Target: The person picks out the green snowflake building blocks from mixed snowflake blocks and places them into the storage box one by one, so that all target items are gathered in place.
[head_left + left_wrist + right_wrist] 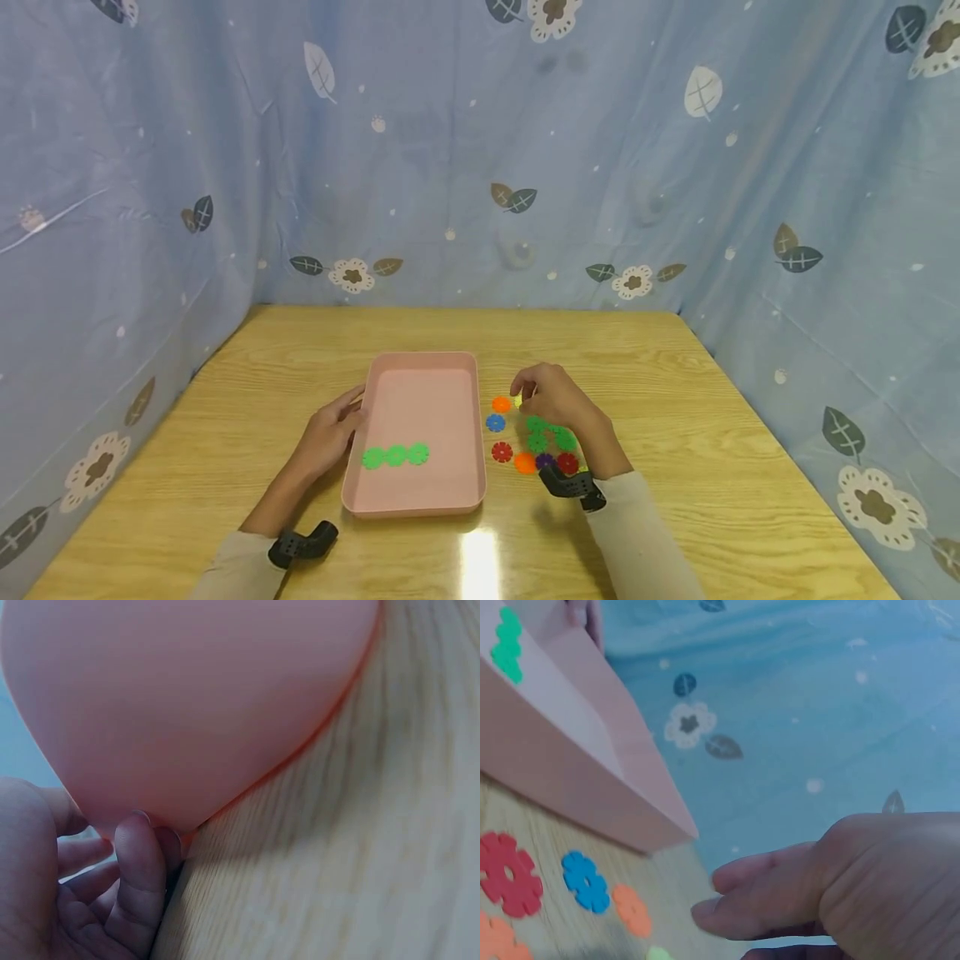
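Note:
A pink tray (423,492) stands on the table, and my left hand (330,429) grips its left wall; the left wrist view shows the thumb and fingers (139,862) around the edge. Inside the tray lies a row of 3 green snowflake discs (396,455), linked together. To the tray's right my right hand (551,393) hovers at the far end of the loose discs, fingers loosely bent. A yellow disc (518,401), partly hidden in the head view, is just below its fingertips. In the right wrist view nothing shows between the fingers (742,907).
Between tray and right arm lie an orange disc (501,404), a blue disc (495,422) and a red disc (502,452). Several green discs (537,442) and a purple disc (545,461) lie near the right wrist. A patterned blue curtain (450,150) surrounds the wooden table (675,500).

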Action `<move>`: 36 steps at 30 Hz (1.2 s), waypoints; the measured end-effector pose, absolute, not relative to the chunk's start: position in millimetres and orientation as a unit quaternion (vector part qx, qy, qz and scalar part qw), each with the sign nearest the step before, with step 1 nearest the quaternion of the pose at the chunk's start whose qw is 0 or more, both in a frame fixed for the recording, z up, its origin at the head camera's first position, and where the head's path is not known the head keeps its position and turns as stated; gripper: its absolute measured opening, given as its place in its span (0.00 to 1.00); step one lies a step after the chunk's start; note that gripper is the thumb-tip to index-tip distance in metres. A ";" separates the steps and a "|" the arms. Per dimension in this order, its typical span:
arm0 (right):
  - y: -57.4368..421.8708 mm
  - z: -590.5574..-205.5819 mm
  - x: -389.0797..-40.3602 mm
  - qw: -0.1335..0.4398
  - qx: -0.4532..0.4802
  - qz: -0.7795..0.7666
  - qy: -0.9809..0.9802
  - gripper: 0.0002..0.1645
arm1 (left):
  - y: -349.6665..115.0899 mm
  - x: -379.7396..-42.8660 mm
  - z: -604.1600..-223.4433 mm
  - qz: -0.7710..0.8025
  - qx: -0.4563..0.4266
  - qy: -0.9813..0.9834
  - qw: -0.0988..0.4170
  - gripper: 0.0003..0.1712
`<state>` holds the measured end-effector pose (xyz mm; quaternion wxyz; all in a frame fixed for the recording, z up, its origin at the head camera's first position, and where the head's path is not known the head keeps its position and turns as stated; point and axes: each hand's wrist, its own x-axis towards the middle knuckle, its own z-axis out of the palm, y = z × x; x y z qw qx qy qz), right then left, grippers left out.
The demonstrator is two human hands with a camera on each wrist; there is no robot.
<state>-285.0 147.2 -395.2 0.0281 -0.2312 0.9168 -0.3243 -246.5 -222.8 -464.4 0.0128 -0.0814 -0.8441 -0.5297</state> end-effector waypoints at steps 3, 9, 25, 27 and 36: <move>153.6 -399.5 -288.2 0.036 -0.224 -0.329 0.917 0.13 | -222.7 -246.4 -463.2 -0.526 -0.085 -0.846 0.014 0.29; 165.7 -407.7 -292.8 0.072 -0.202 -0.359 0.909 0.14 | -222.1 -250.1 -463.7 -0.527 -0.086 -0.845 0.021 0.29; 170.8 -420.0 -297.1 0.111 -0.165 -0.312 0.929 0.22 | -218.5 -236.5 -445.3 -0.532 -0.087 -0.842 0.013 0.28; 168.9 -420.5 -297.2 0.108 -0.162 -0.304 0.933 0.22 | -217.6 -234.1 -440.4 -0.535 -0.085 -0.840 0.012 0.28; 164.6 -421.6 -292.0 0.115 -0.144 -0.260 0.948 0.21 | -222.8 -243.0 -465.3 -0.527 -0.077 -0.847 0.011 0.29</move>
